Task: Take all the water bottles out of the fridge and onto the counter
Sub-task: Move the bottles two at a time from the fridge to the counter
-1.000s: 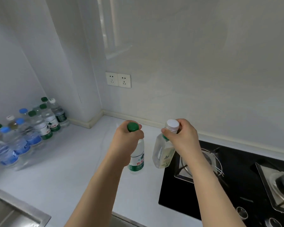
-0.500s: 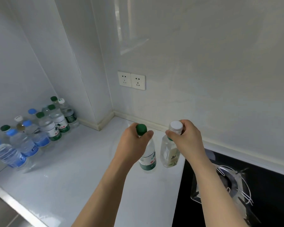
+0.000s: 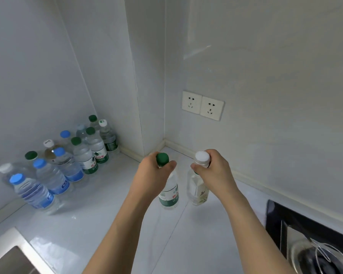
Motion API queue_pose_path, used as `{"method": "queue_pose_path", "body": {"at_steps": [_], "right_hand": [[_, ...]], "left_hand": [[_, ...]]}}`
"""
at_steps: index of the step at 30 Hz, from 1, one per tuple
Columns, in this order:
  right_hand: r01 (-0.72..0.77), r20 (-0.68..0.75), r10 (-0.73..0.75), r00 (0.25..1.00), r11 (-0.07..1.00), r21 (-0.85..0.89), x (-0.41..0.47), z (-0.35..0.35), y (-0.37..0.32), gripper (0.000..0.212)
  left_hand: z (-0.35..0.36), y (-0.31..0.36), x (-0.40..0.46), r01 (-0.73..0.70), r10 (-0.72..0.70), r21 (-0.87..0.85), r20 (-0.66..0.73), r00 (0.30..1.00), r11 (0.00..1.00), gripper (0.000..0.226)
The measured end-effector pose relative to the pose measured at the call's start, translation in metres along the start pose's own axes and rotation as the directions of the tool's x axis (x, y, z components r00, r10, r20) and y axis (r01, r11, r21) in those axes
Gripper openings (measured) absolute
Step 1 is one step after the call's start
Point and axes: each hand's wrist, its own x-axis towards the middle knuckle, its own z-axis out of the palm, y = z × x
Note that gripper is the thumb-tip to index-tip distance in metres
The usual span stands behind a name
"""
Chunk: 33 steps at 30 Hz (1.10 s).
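Observation:
My left hand point(image 3: 151, 176) grips the neck of a clear green-capped bottle point(image 3: 169, 196) with a green label. My right hand point(image 3: 216, 173) grips the neck of a white-capped bottle point(image 3: 198, 191) with a pale label. Both bottles hang upright, side by side, low over the white counter point(image 3: 115, 218) near the wall corner; whether their bases touch it I cannot tell. Several more water bottles point(image 3: 65, 161) with blue, green and white caps stand in a cluster against the left wall.
A double wall socket point(image 3: 202, 105) sits above and right of my hands. The black gas hob point(image 3: 309, 240) with its metal burner ring lies at the lower right. A steel sink point(image 3: 6, 254) edge shows at the lower left. Open counter lies between cluster and hob.
Both hands have carried their bottles left and away from the hob, toward the wall corner. The view has swung left, so the bottle cluster appears closer.

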Motion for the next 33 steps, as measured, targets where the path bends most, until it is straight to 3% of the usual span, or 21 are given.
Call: {"method": "queue_pose_path", "body": {"at_steps": [14, 33], "right_hand": [[0.087, 0.36, -0.051, 0.932, 0.993, -0.083, 0.093, 0.194, -0.054, 0.038], [0.191, 0.435, -0.164, 0.885, 0.982, -0.017, 0.212, 0.331, -0.074, 0.031]], "left_hand": [[-0.116, -0.114, 0.115, 0.128, -0.11, 0.074, -0.214, 0.971, 0.989, 0.016], [-0.118, -0.19, 0.237, 0.029, -0.039, -0.033, -0.382, 0.923, 0.999, 0.011]]}}
